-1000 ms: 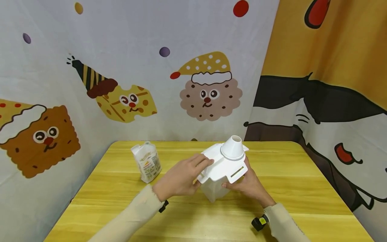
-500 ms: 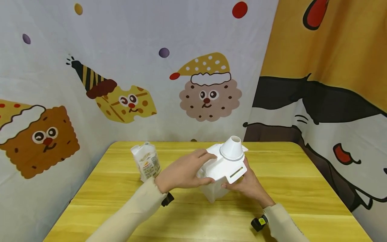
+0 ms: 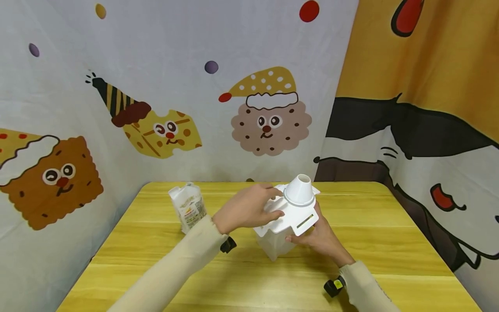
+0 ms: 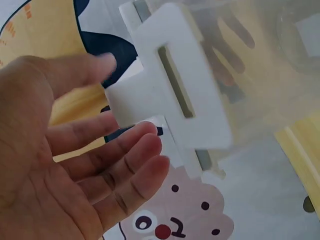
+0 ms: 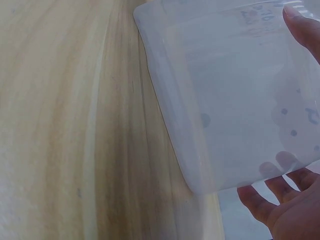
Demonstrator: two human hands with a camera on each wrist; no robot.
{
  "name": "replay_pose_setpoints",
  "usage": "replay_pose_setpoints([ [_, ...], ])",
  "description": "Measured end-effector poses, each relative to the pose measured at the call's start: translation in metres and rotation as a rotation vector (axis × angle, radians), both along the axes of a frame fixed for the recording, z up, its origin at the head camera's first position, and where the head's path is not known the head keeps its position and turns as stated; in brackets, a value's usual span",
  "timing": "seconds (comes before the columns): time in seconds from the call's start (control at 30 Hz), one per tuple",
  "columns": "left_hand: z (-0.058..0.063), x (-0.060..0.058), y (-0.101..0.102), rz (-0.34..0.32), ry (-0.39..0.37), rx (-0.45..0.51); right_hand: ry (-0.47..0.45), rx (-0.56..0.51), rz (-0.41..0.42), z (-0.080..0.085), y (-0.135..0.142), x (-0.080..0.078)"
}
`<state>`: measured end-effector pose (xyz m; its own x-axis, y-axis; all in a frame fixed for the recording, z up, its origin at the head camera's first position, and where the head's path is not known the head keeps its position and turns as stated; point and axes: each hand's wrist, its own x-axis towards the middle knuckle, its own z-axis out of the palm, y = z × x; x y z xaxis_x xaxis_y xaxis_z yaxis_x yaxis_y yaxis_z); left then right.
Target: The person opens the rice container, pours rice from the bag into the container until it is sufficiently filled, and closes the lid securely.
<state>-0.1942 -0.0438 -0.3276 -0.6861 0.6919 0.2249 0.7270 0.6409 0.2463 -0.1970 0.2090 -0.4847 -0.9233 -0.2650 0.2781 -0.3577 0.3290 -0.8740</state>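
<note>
Wooden table (image 3: 390, 242); white-lidded container (image 3: 290, 222) in right grip (image 3: 322, 237), beside left grip (image 3: 248, 208).

hands (image 3: 248, 209) (image 3: 324, 239): 2 | container (image 3: 274, 246): 1 | white lid (image 3: 287, 219): 1 | bag (image 3: 189, 208): 1 | wrist cameras (image 3: 228, 245) (image 3: 333, 287): 2 | table (image 3: 374, 225): 1

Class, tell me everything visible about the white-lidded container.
The container is boxy, translucent and plastic-looking. Its white lid carries a hollow tapered cone and a slotted flap jutting out. It looks tilted; whether it touches the table is unclear. The right hand grips its side; the left hand is at the lid, contact uncertain.
</note>
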Motion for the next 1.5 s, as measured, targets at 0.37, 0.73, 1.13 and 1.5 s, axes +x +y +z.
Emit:
replay_pose_setpoints([
  [0.37,0.003,-0.003,0.015,0.003,-0.010,-0.027,-0.002,0.001,0.001,-0.001,0.001,0.000],
  [0.73,0.006,0.000,0.023,0.048,-0.062,-0.014,-0.012,-0.003,-0.001,0.000,0.001,0.002],
  [1.13,0.004,0.002,0.024,0.085,-0.073,0.044,-0.008,-0.009,0.004,-0.001,0.000,0.000],
  [1.5,0.005,0.003,0.023,0.116,-0.059,0.056,0.005,-0.006,0.012,-0.001,0.001,0.000],
])
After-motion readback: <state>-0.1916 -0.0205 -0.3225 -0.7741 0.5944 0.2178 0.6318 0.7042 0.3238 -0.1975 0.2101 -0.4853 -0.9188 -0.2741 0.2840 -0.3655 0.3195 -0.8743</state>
